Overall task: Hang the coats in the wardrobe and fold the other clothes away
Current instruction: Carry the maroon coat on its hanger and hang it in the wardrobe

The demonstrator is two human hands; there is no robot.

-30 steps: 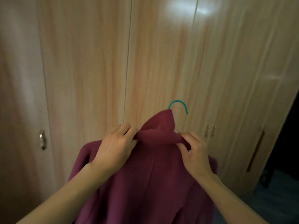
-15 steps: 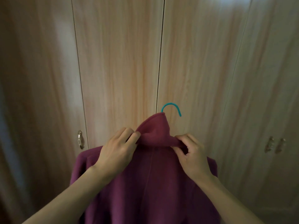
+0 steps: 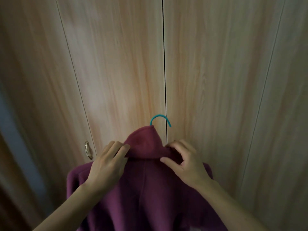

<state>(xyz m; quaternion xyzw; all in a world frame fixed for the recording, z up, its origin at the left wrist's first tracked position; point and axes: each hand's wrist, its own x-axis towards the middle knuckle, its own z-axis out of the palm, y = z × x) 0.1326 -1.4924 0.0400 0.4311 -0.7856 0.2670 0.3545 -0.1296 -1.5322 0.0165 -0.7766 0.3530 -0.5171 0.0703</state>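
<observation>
A maroon coat (image 3: 143, 194) hangs on a hanger whose teal hook (image 3: 160, 119) sticks up above the raised collar. I hold it up in front of the closed wardrobe doors (image 3: 116, 64). My left hand (image 3: 108, 164) grips the left side of the collar, fingers curled over the fold. My right hand (image 3: 185, 162) pinches the right side of the collar between thumb and fingers. The rest of the hanger is hidden inside the coat.
The light wooden wardrobe fills the view, with a dark seam (image 3: 165, 80) between two doors right behind the hook. A small metal handle (image 3: 88, 150) sits on the door at the lower left. A darker gap runs down the far left edge.
The view has swung left along the wardrobe, so the seam now lies behind the hook and the right-hand handles have left the frame. Both hands stay on the collar.
</observation>
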